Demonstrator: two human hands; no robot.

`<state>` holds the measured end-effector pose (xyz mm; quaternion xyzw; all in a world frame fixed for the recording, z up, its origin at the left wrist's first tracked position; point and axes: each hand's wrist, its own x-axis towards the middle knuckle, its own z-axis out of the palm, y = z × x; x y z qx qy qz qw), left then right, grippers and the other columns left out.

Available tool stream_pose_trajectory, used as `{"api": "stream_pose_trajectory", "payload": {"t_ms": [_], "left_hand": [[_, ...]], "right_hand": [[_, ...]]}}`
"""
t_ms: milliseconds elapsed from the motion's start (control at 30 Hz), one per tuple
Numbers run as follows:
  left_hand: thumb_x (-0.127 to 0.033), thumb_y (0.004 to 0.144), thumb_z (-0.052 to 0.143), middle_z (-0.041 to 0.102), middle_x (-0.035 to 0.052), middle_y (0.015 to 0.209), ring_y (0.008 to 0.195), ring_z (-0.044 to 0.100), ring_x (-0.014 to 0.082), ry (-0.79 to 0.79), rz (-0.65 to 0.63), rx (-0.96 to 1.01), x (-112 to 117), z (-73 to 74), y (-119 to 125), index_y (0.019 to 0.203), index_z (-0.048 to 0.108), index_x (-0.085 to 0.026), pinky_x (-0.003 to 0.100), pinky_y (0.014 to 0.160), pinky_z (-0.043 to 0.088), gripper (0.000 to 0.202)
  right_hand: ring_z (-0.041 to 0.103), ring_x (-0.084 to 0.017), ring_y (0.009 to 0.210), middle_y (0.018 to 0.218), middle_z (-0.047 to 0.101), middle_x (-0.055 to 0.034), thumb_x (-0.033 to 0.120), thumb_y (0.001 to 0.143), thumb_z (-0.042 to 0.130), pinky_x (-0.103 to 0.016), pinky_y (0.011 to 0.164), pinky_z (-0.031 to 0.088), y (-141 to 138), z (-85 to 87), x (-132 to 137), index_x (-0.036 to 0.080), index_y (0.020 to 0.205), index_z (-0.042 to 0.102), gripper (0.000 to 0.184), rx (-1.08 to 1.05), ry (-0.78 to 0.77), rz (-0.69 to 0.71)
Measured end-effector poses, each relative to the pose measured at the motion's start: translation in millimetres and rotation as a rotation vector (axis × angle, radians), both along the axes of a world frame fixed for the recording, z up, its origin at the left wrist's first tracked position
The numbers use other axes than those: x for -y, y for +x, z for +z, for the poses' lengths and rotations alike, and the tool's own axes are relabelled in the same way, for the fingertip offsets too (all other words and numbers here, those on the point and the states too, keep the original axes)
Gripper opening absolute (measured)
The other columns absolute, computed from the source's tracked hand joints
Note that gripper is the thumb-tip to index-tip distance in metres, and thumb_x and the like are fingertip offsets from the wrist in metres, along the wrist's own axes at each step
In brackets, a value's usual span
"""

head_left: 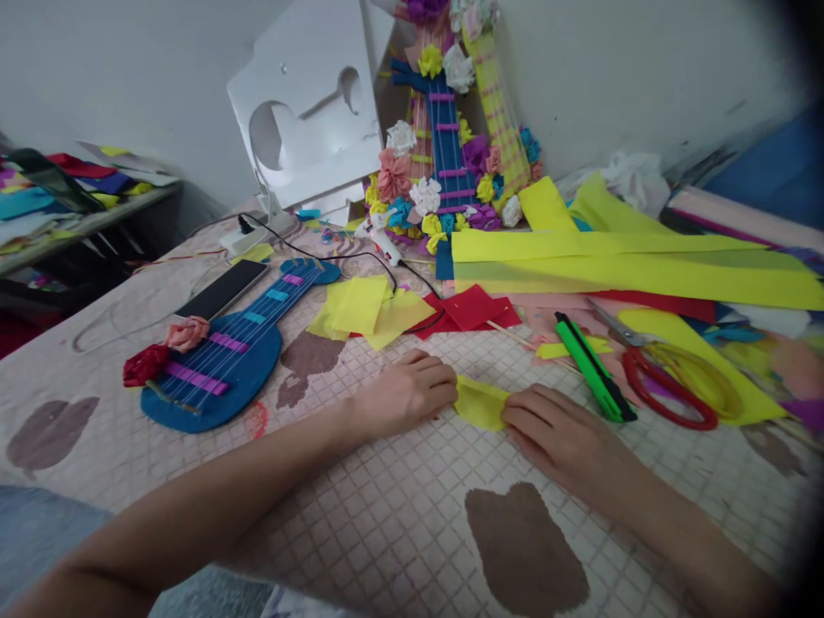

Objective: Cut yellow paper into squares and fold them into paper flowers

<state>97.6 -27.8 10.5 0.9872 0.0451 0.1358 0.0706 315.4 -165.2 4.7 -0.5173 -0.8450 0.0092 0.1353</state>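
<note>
A small yellow paper piece (480, 403) lies on the quilted cloth between both hands. My left hand (408, 395) has its fingers curled and pinches the paper's left edge. My right hand (557, 438) presses and pinches its right edge with bent fingers. A green utility knife (593, 367) lies just right of my right hand. Red-handled scissors (669, 378) rest beyond it on a yellow sheet.
A blue felt guitar (235, 352) with paper roses lies at the left, beside a black phone (222, 290). Yellow squares (360, 307) and red squares (473, 309) sit in the middle. Long yellow strips (631, 262), a glue gun (383, 240) and decorated guitars (447, 146) stand behind.
</note>
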Motion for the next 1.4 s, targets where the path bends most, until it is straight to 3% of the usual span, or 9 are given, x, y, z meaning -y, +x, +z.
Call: {"api": "stream_pose_trajectory", "payload": {"t_ms": [167,433,733,967,1233,1400], "left_hand": [[-0.019,0.093,0.038,0.063,0.005,0.091,0.089,0.055,0.0164,-0.06,0.024,0.033,1.6,-5.0,-0.4,0.087,0.057,-0.016,0.032,0.084,0.039,0.02],[-0.024,0.089,0.05,0.06,0.0057,0.103,0.094,0.054,0.0168,-0.191,0.093,0.119,4.7,-11.1,-4.0,0.096,0.059,-0.017,0.032,0.084,0.038,0.013],[-0.021,0.093,0.041,0.062,0.005,0.095,0.089,0.054,0.0161,-0.088,0.086,0.07,11.1,-4.5,-7.0,0.087,0.061,-0.018,0.034,0.085,0.035,0.021],[-0.029,0.086,0.056,0.06,0.0044,0.099,0.093,0.054,0.0169,-0.218,0.135,0.129,8.6,-9.4,-6.6,0.094,0.061,-0.02,0.033,0.083,0.036,0.013],[-0.019,0.092,0.044,0.063,0.0028,0.092,0.087,0.054,0.015,-0.023,0.038,0.092,12.3,-4.1,-7.9,0.084,0.061,-0.018,0.036,0.086,0.033,0.019],[-0.019,0.087,0.051,0.062,0.0024,0.09,0.085,0.054,0.0151,-0.193,0.123,0.104,16.0,-4.1,-6.4,0.081,0.061,-0.018,0.034,0.082,0.036,0.012]], "right_hand": [[0.056,-0.021,0.092,0.095,0.06,-0.0079,0.012,0.09,0.043,-0.04,0.082,0.05,2.0,-5.7,0.1,0.019,0.093,0.059,0.017,-0.077,0.021,-0.017],[0.055,-0.021,0.095,0.098,0.059,-0.007,0.017,0.089,0.047,-0.038,0.084,0.049,-2.4,-7.4,3.2,0.02,0.095,0.055,0.01,-0.228,-0.033,-0.129],[0.055,-0.02,0.093,0.1,0.058,-0.0067,0.015,0.09,0.046,-0.037,0.082,0.049,2.8,-11.2,5.0,0.022,0.096,0.058,0.015,-0.236,-0.052,-0.065],[0.055,-0.019,0.096,0.101,0.058,-0.0066,0.015,0.09,0.045,-0.036,0.084,0.049,0.8,-9.8,6.0,0.021,0.096,0.057,0.014,-0.318,-0.105,-0.126],[0.056,-0.019,0.094,0.097,0.06,-0.0055,0.016,0.088,0.048,-0.035,0.082,0.049,3.3,-7.6,5.2,0.023,0.095,0.057,0.013,-0.359,-0.11,-0.117],[0.055,-0.019,0.094,0.098,0.055,-0.0061,0.013,0.086,0.049,-0.035,0.081,0.049,-3.7,-5.5,5.8,0.022,0.091,0.055,0.012,-0.357,-0.126,-0.189]]}}
